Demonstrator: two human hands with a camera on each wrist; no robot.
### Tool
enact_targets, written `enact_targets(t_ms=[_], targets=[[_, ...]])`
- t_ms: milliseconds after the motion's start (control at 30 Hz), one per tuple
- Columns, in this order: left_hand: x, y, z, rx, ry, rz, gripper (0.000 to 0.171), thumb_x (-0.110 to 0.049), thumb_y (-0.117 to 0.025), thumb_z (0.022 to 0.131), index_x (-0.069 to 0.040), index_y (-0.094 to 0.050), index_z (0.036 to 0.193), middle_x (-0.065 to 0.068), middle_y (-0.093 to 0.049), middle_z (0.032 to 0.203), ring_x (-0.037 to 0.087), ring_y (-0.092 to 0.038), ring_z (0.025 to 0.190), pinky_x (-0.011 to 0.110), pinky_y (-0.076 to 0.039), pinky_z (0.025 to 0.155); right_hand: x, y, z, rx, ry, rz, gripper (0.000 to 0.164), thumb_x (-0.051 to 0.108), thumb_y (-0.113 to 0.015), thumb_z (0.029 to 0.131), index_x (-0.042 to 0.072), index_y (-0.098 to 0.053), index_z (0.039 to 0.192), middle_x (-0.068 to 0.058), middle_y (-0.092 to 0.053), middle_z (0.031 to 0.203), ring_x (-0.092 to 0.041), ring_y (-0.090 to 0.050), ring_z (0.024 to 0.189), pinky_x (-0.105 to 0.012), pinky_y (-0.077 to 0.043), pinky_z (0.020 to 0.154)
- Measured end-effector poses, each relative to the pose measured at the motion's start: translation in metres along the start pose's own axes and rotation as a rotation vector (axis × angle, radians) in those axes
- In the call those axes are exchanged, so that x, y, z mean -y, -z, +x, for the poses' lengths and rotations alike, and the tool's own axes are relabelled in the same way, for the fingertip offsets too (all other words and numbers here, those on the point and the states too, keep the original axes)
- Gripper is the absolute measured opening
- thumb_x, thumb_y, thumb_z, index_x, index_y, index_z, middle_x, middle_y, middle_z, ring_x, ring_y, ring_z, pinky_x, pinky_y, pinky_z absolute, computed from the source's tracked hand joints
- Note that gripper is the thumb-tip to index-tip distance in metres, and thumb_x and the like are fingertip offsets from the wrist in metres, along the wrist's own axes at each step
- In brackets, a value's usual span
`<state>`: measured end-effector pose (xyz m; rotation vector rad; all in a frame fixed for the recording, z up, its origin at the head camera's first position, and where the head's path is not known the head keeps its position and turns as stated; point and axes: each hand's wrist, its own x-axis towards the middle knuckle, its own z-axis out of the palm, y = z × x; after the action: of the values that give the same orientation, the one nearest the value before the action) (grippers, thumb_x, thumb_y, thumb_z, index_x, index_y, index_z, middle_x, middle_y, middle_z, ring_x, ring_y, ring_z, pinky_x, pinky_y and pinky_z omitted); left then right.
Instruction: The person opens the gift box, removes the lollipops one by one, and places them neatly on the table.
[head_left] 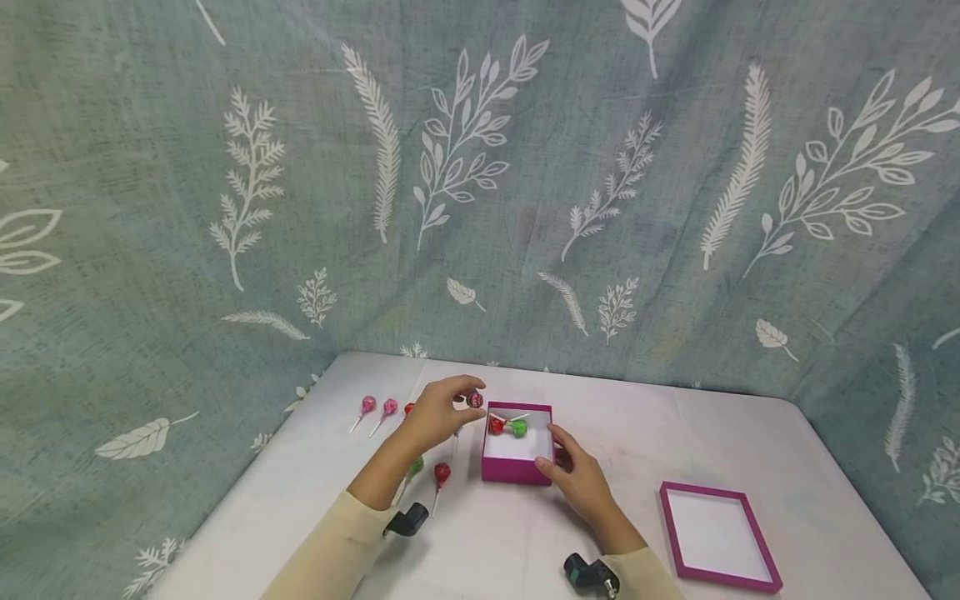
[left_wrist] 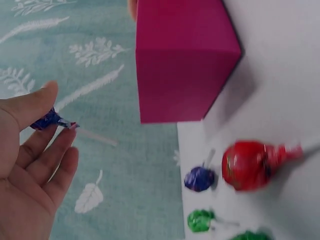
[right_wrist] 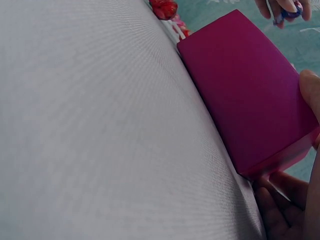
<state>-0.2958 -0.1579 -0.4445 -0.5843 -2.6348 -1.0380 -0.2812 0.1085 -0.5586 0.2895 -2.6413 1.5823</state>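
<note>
My left hand (head_left: pixel 435 414) pinches a dark blue-wrapped lollipop (left_wrist: pixel 46 120) between thumb and fingers, raised just left of the magenta box (head_left: pixel 517 472). Its pale stick juts out past the fingers in the left wrist view. Inside the box, whose top is uncovered, a red lollipop (head_left: pixel 496 427) and a green lollipop (head_left: pixel 519 428) lie on the white bottom. My right hand (head_left: pixel 583 482) grips the box at its right side, the thumb at the near right corner and the fingers along the side wall.
Left of the box on the white tabletop (head_left: pixel 495 550) lie two pink lollipops (head_left: pixel 368 404), red lollipops (head_left: pixel 442 472), green ones (left_wrist: pixel 201 220) and a blue one (left_wrist: pixel 199 179). A magenta-edged box lid (head_left: pixel 716 533) rests inside-up at the right. Leaf-patterned cloth (head_left: pixel 525 208) hangs behind.
</note>
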Motion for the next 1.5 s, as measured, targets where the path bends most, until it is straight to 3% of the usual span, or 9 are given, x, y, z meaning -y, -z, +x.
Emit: enact_targets(t_ms=[133, 533, 900, 1200, 1500], targets=[[0.006, 0.009, -0.006, -0.002, 0.063, -0.023, 0.039, -0.021, -0.079, 0.083, -0.022, -0.066, 0.120, -0.009, -0.066, 0.098, 0.010, -0.063, 0.089, 0.032, -0.053, 0.078, 0.000, 0.000, 0.000, 0.004, -0.011, 0.000, 0.069, 0.046, -0.071, 0.086, 0.030, -0.043, 0.146, -0.013, -0.051, 0.141, -0.030, -0.057, 0.118, -0.049, -0.047, 0.093], [0.031, 0.026, -0.029, -0.031, 0.134, -0.019, 0.035, -0.026, -0.078, 0.084, -0.023, -0.068, 0.117, -0.010, -0.064, 0.092, 0.010, -0.059, 0.073, 0.031, -0.051, 0.060, 0.002, 0.000, 0.000, 0.005, -0.023, 0.013, 0.073, 0.051, -0.071, 0.084, 0.030, -0.043, 0.147, -0.013, -0.049, 0.143, -0.031, -0.056, 0.119, -0.048, -0.047, 0.093], [0.052, 0.041, -0.051, -0.034, 0.173, 0.042, 0.034, -0.031, -0.078, 0.083, -0.023, -0.068, 0.114, -0.006, -0.061, 0.084, 0.014, -0.053, 0.073, 0.033, -0.047, 0.062, 0.002, -0.002, -0.003, 0.002, -0.021, 0.024, 0.073, 0.049, -0.072, 0.084, 0.029, -0.043, 0.147, -0.013, -0.048, 0.143, -0.031, -0.056, 0.118, -0.049, -0.047, 0.094], [0.073, 0.051, -0.069, -0.035, 0.244, 0.042, 0.028, -0.021, -0.081, 0.081, -0.018, -0.067, 0.106, -0.006, -0.063, 0.090, 0.016, -0.054, 0.072, 0.031, -0.047, 0.058, 0.002, -0.001, -0.003, 0.001, -0.014, 0.011, 0.070, 0.045, -0.072, 0.085, 0.030, -0.042, 0.147, -0.013, -0.050, 0.142, -0.030, -0.057, 0.118, -0.047, -0.048, 0.093], [0.088, 0.055, -0.082, -0.026, 0.299, 0.101, 0.029, -0.018, -0.085, 0.075, -0.016, -0.068, 0.099, -0.003, -0.062, 0.090, 0.014, -0.053, 0.070, 0.032, -0.047, 0.066, 0.005, -0.001, -0.003, 0.004, -0.012, 0.003, 0.068, 0.040, -0.073, 0.086, 0.029, -0.043, 0.147, -0.013, -0.049, 0.142, -0.030, -0.057, 0.118, -0.048, -0.048, 0.093]])
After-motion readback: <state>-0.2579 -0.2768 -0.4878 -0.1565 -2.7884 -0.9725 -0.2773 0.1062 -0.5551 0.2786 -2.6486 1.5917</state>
